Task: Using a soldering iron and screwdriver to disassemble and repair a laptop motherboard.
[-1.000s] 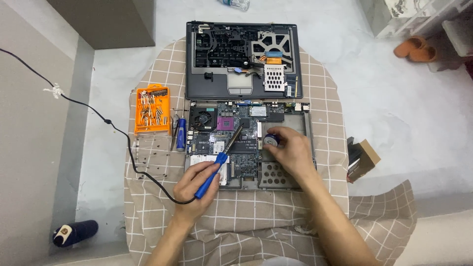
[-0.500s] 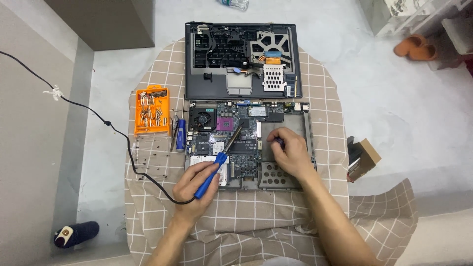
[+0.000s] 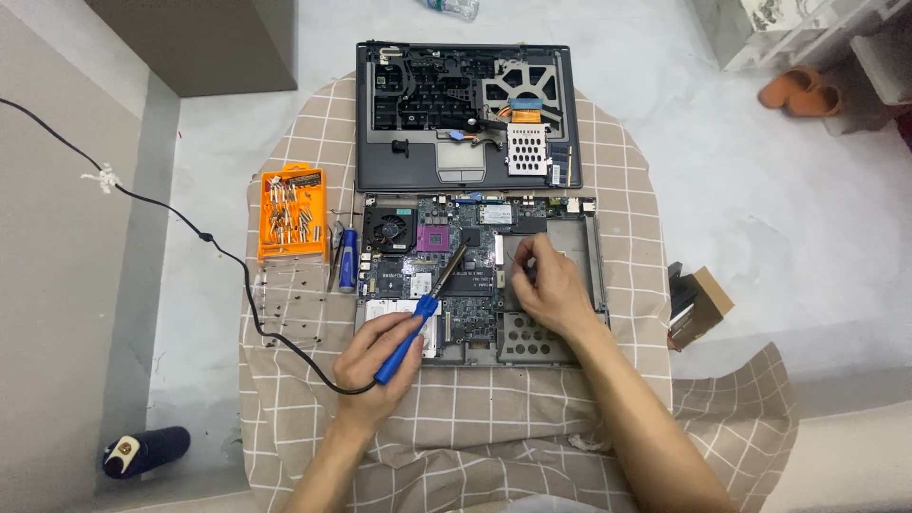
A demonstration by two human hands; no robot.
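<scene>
A stripped laptop base with its motherboard [image 3: 446, 271] exposed lies on a checked cloth. My left hand [image 3: 375, 356] grips a blue-handled soldering iron [image 3: 418, 313], its tip angled up to the middle of the board near the purple processor socket [image 3: 435, 237]. My right hand [image 3: 546, 285] rests on the right side of the base, fingers pinched together over the grey bay; whether they hold anything is hidden. Behind the base lies the detached upper case [image 3: 456, 114], inner side up.
An orange screwdriver-bit case [image 3: 293, 214] and a blue screwdriver [image 3: 348, 258] sit left of the board. The iron's black cord [image 3: 190, 223] runs off to the left. A small cardboard box [image 3: 698, 302] stands right of the cloth; orange slippers [image 3: 803, 90] lie far right.
My right hand has shifted slightly left and toward the board's edge. The left hand and soldering iron have stayed almost still.
</scene>
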